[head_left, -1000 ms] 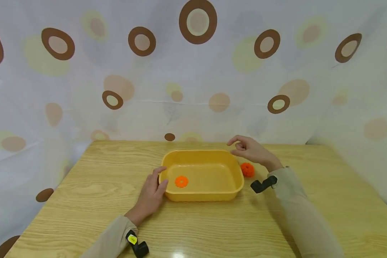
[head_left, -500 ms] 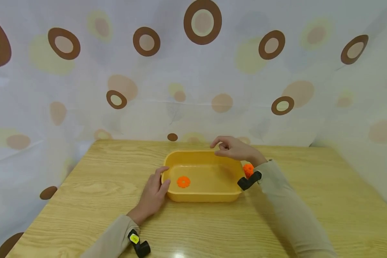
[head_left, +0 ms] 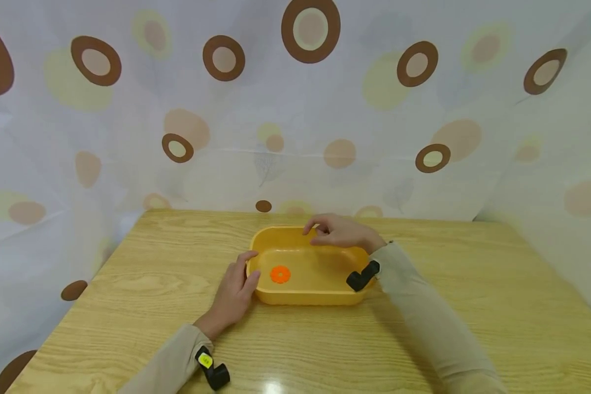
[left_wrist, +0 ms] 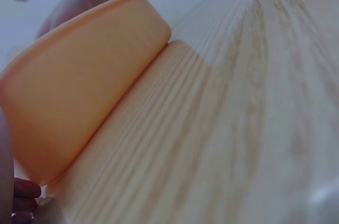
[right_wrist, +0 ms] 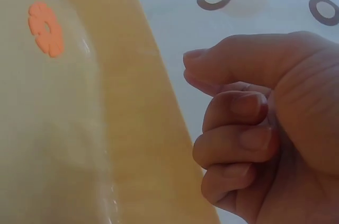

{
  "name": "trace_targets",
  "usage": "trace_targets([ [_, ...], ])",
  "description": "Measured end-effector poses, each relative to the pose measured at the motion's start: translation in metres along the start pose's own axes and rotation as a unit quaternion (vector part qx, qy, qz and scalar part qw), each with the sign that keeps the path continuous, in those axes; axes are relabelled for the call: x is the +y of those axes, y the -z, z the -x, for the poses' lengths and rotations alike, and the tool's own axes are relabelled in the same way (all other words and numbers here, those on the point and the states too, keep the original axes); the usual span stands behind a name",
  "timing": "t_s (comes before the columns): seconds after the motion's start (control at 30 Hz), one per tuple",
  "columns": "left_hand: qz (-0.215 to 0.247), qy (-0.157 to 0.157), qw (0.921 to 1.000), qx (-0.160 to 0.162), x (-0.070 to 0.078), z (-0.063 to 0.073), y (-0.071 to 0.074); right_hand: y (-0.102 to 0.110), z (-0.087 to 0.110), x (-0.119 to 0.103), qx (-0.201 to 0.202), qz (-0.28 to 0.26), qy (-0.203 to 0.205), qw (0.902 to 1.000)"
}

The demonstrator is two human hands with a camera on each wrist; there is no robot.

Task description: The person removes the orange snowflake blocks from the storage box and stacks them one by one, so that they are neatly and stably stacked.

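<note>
A yellow plastic basin (head_left: 305, 299) sits on the wooden table. My left hand (head_left: 231, 295) grips its left end, thumb and index finger at the rim; in the left wrist view curled fingers (left_wrist: 25, 197) show low beside the wall. Inside the basin, toward the left, lies a flat orange flower-shaped notched disc (head_left: 274, 274) with a hole in its centre. Above the basin's back rim is my right hand (head_left: 340, 231), holding nothing. Its thumb and index finger stand apart; the other fingers (right_wrist: 233, 144) are curled toward the palm.
Patterned white cloth (head_left: 295, 120) hangs close behind the table (head_left: 143, 284) and along both sides. Dark wrist-worn cameras are strapped to both sleeves, the right one (head_left: 358, 280) over the basin's right end.
My right hand has moved left, from the basin's right corner to over its back rim. The red-orange ball-shaped piece beside the basin is now hidden behind the right arm. My left hand stays put.
</note>
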State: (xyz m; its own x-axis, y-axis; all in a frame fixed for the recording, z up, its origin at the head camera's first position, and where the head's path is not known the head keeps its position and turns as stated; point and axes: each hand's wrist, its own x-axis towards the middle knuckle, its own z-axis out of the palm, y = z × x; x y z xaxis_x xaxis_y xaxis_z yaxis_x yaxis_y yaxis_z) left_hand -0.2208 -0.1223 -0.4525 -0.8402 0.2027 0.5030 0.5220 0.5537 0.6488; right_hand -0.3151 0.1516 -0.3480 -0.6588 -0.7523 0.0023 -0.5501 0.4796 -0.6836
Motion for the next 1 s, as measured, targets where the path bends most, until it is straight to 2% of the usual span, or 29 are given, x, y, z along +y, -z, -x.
trace_targets([
  [0.13, -0.005, -0.002, 1.0, -0.002, -0.001, -0.001, -0.001, -0.005, -0.007, 0.0, -0.009, 0.008, 0.003, 0.9999],
  [0.53, -0.008, -0.006, 0.9999, 0.006, 0.0, -0.002, -0.001, -0.018, -0.03, -0.002, -0.042, -0.01, -0.031, 0.9986],
  [1.0, -0.003, -0.004, 1.0, 0.003, 0.0, -0.001, -0.002, -0.032, -0.04, 0.0, -0.097, -0.036, -0.016, 0.9945],
])
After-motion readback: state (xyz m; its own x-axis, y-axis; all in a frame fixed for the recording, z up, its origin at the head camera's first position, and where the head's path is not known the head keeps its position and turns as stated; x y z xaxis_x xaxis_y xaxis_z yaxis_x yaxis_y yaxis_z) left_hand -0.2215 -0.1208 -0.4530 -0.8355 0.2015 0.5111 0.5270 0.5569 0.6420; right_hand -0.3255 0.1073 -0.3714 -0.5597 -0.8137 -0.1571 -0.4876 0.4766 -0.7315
